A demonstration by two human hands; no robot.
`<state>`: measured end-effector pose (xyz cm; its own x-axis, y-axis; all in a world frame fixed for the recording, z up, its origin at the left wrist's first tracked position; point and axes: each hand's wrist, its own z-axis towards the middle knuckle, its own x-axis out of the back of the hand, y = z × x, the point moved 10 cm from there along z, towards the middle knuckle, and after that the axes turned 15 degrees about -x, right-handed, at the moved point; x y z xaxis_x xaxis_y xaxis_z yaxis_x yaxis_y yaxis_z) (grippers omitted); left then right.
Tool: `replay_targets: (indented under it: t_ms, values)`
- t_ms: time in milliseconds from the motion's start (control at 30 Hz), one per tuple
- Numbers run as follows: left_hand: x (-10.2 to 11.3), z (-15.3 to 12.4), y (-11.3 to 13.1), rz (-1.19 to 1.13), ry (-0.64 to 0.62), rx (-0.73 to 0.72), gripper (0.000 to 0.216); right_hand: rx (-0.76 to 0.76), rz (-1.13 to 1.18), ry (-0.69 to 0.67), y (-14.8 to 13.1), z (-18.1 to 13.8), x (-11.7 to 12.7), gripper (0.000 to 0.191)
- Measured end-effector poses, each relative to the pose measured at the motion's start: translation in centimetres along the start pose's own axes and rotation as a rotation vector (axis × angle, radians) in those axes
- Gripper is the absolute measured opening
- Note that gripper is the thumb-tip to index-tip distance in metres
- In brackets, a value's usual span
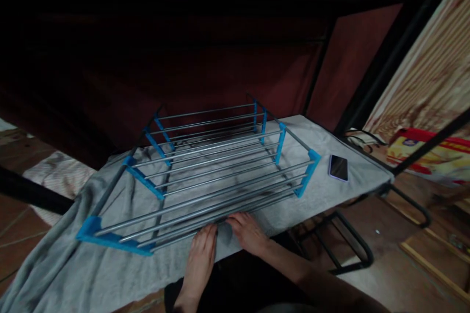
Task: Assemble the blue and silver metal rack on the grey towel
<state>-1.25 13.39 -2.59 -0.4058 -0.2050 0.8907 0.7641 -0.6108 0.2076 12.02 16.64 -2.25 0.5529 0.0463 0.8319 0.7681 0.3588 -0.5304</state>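
Note:
A shoe rack (pixel 235 176) of grey metal tubes with blue plastic joints lies across a grey cloth (pixel 249 217). Several rows of bars run from side to side. At the rack's near edge, my left hand (pixel 201 252) has its fingers bent together at the lowest front tube. Just to the right, my right hand (pixel 249 234) curls its fingers over the same tube. The fingertips of both hands are partly hidden, and the two hands are close together.
On the cloth right of the rack lies a phone (pixel 338 167). Dark red panels (pixel 220 73) stand behind. A black metal frame (pixel 352 244) juts out below the cloth's right side. A red and yellow box (pixel 429 154) sits on the floor at far right.

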Motion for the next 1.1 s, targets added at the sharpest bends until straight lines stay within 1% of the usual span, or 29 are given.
replay_targets:
  t_ms: [33, 100, 167, 200, 267, 333, 400, 533, 700, 933, 1100]
  values:
    - [-1.2, 1.5, 0.5, -0.002, -0.038, -0.021, 0.046, -0.081, 0.054, 0.070, 2.9, -1.0, 1.6, 0.035]
    - [-3.3, 4.2, 0.9, -0.008, -0.106, -0.028, 0.043, -0.285, 0.146, 0.230, 9.6, -3.4, 5.2, 0.031]
    - [-5.0, 6.1, 0.9, -0.009, -0.161, -0.004, 0.039, -0.504, 0.191, 0.415, 16.3, -6.1, 9.0, 0.027]
    - [-5.6, 6.7, 0.8, -0.007, -0.180, 0.009, 0.038, -0.606, 0.189, 0.506, 19.2, -7.4, 10.9, 0.027]
    - [-6.3, 7.5, 0.8, -0.008, -0.200, 0.022, 0.038, -0.705, 0.175, 0.594, 23.3, -8.9, 13.5, 0.034]
    - [-6.5, 7.6, 0.9, -0.026, -0.208, 0.009, 0.038, -0.736, 0.174, 0.611, 25.5, -9.2, 14.9, 0.041]
    - [-6.2, 7.5, 1.1, -0.047, -0.196, -0.012, 0.037, -0.739, 0.187, 0.587, 26.6, -8.7, 15.1, 0.042]
    - [-5.4, 7.1, 1.5, -0.064, -0.152, -0.027, 0.033, -0.725, 0.184, 0.521, 26.8, -7.5, 14.1, 0.033]
    - [-5.5, 7.2, 1.4, -0.073, -0.175, 0.005, 0.035, -0.752, 0.157, 0.492, 26.7, -7.2, 13.6, 0.029]
    - [-5.5, 7.0, 0.9, -0.114, -0.165, 0.011, 0.035, -0.799, 0.140, 0.470, 26.6, -7.2, 13.3, 0.022]
    - [-5.6, 7.1, 0.8, -0.136, -0.211, 0.018, 0.037, -0.816, 0.123, 0.467, 26.8, -7.1, 13.3, 0.020]
